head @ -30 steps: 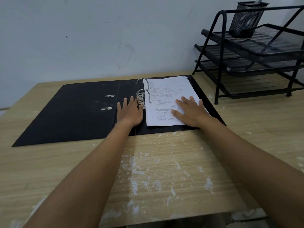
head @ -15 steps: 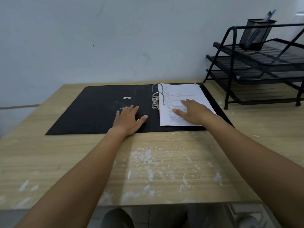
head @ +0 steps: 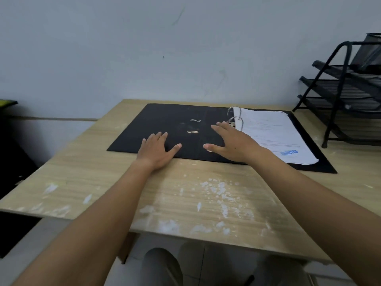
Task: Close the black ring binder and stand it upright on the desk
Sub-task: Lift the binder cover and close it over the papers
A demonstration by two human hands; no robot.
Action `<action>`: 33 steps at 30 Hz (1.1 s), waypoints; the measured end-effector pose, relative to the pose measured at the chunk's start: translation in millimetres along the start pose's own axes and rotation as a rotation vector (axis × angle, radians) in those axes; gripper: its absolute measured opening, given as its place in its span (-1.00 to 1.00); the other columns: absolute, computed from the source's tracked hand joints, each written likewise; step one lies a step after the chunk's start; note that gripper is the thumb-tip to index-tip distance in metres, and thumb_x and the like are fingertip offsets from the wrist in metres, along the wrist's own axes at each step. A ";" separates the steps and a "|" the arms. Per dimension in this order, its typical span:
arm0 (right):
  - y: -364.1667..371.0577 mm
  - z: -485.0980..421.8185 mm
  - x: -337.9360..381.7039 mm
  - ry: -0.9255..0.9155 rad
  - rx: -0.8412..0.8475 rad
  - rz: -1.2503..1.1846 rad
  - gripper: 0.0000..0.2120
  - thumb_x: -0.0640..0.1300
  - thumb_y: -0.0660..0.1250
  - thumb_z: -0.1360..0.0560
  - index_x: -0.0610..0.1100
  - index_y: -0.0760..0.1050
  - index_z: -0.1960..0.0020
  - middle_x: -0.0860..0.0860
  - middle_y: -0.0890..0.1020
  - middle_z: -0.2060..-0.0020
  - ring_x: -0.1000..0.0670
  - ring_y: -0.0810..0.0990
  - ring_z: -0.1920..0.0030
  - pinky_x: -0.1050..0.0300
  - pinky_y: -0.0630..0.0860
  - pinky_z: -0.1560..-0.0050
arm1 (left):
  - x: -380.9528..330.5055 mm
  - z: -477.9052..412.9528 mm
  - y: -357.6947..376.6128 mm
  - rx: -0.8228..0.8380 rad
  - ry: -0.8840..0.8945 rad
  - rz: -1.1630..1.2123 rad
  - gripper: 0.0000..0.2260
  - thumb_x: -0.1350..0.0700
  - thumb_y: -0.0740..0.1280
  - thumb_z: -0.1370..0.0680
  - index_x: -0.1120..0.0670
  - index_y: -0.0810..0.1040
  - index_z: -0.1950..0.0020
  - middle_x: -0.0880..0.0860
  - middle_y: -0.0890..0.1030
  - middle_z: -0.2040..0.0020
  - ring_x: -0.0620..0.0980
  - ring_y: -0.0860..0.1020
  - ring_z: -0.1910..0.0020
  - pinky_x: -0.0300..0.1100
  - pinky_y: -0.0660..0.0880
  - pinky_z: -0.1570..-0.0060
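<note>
The black ring binder (head: 165, 122) lies open and flat on the wooden desk (head: 185, 195). Its metal rings (head: 235, 117) stand up near the middle, with a stack of printed white pages (head: 274, 135) on the right half. My left hand (head: 156, 149) rests flat, fingers spread, on the near edge of the left cover. My right hand (head: 233, 141) hovers or rests over the spine area, fingers spread, just left of the pages. Neither hand grips anything.
A black wire paper tray rack (head: 348, 93) stands at the desk's far right, with a mesh pen cup (head: 369, 50) on top. The wall runs close behind the binder. White flaky patches mark the desk's near part. The desk's left edge drops off beside a dark object (head: 8, 104).
My right hand has left the pages and moved left toward the spine. My left hand slid left along the left cover's near edge. The view turned left.
</note>
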State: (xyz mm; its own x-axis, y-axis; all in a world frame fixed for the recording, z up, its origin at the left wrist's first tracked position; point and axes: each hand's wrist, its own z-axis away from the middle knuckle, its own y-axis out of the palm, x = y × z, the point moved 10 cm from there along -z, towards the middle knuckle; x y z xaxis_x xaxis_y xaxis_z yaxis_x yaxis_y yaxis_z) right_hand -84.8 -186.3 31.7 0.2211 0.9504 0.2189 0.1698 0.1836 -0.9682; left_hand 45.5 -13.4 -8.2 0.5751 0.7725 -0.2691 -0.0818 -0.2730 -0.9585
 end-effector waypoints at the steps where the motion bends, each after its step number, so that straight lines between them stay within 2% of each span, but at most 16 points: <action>1: 5.0 -4.5 8.3 -0.016 0.015 0.005 -0.20 0.39 0.13 -0.48 0.00 0.07 -0.57 0.02 0.09 -0.58 0.00 0.02 -0.57 -0.05 0.16 -0.46 | 10.8 1.5 -0.7 0.004 -0.019 0.000 -0.25 -0.35 0.06 -0.53 0.10 0.10 -0.57 0.08 0.13 -0.59 0.07 0.05 -0.57 0.12 -0.02 -0.52; 9: 54.1 -29.8 57.7 -0.103 0.153 0.039 -0.14 0.43 0.15 -0.44 -0.01 0.07 -0.57 0.03 0.06 -0.58 -0.04 0.02 -0.57 -0.07 0.06 -0.51 | 96.1 12.6 -7.6 0.006 -0.175 -0.099 -0.13 -0.47 -0.01 -0.44 0.09 0.11 -0.57 0.11 0.10 -0.59 0.09 0.01 -0.57 0.10 -0.04 -0.53; 13: 68.1 -40.6 59.5 -0.057 0.225 0.024 -0.12 0.48 0.13 -0.41 0.01 0.08 -0.57 0.03 0.07 -0.58 -0.06 0.08 -0.56 -0.10 0.16 -0.48 | 120.0 16.2 -11.1 0.007 -0.262 -0.078 0.03 -0.60 -0.07 -0.27 0.03 0.08 -0.57 0.19 0.13 -0.56 0.13 0.01 -0.56 0.09 -0.04 -0.51; 15: 69.9 -43.9 56.3 -0.035 0.246 0.025 -0.09 0.51 0.11 -0.38 0.02 0.09 -0.57 0.03 0.08 -0.58 -0.06 0.11 -0.55 -0.10 0.21 -0.44 | 127.7 17.2 -13.9 -0.003 -0.312 -0.032 0.09 -0.63 -0.04 -0.21 0.02 0.08 -0.57 0.20 0.14 -0.54 0.14 0.00 -0.55 0.08 -0.03 -0.51; 17: 70.2 -46.2 54.0 -0.025 0.257 0.043 -0.05 0.55 0.10 -0.33 0.03 0.11 -0.56 0.03 0.09 -0.57 -0.08 0.15 -0.54 -0.11 0.23 -0.42 | 130.4 17.7 -18.0 -0.032 -0.334 0.010 0.11 -0.64 0.03 -0.18 0.03 0.12 -0.55 0.18 0.22 -0.50 0.14 0.08 -0.52 0.05 0.04 -0.49; 22: 68.6 -49.6 56.3 -0.039 0.246 0.089 -0.02 0.58 0.07 -0.30 0.03 0.14 -0.55 0.01 0.13 -0.57 -0.11 0.20 -0.52 -0.14 0.25 -0.40 | 134.1 18.1 -26.3 -0.110 -0.355 0.238 0.04 -0.56 0.27 -0.14 -0.01 0.27 -0.49 0.09 0.36 -0.40 0.13 0.24 -0.44 0.06 0.28 -0.41; 28: 69.7 -47.1 57.6 -0.047 0.238 0.115 -0.03 0.57 0.04 -0.32 0.02 0.13 -0.56 -0.01 0.14 -0.56 -0.13 0.23 -0.51 -0.16 0.28 -0.39 | 144.1 13.4 -34.8 -0.221 -0.410 0.439 -0.13 -0.34 0.50 -0.20 0.03 0.37 -0.39 0.11 0.38 -0.34 0.11 0.29 -0.41 -0.03 0.30 -0.37; 30: 69.7 -46.8 58.2 -0.042 0.235 0.121 -0.03 0.57 0.04 -0.33 0.01 0.12 -0.56 -0.03 0.13 -0.57 -0.13 0.22 -0.51 -0.17 0.28 -0.40 | 147.5 11.2 -39.2 -0.272 -0.415 0.545 -0.19 -0.24 0.55 -0.23 0.04 0.39 -0.37 0.09 0.38 -0.33 0.07 0.35 -0.37 -0.07 0.36 -0.33; 33: 68.8 -46.6 63.6 -0.042 0.214 0.136 -0.04 0.56 0.06 -0.34 -0.02 0.14 -0.54 -0.07 0.20 -0.54 -0.14 0.25 -0.49 -0.18 0.32 -0.36 | 147.7 8.8 -49.1 -0.365 -0.414 0.718 -0.28 -0.11 0.58 -0.28 0.06 0.40 -0.34 0.05 0.38 -0.33 -0.04 0.47 -0.17 -0.20 0.44 -0.12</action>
State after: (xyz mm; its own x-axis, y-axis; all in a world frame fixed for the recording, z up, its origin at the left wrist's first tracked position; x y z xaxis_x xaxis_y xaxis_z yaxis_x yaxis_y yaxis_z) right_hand -14.3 -124.9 -15.4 0.1872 0.9787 0.0841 -0.0668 0.0981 -0.9929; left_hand 127.4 119.2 -1.7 0.1409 0.4708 -0.8709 -0.0041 -0.8794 -0.4761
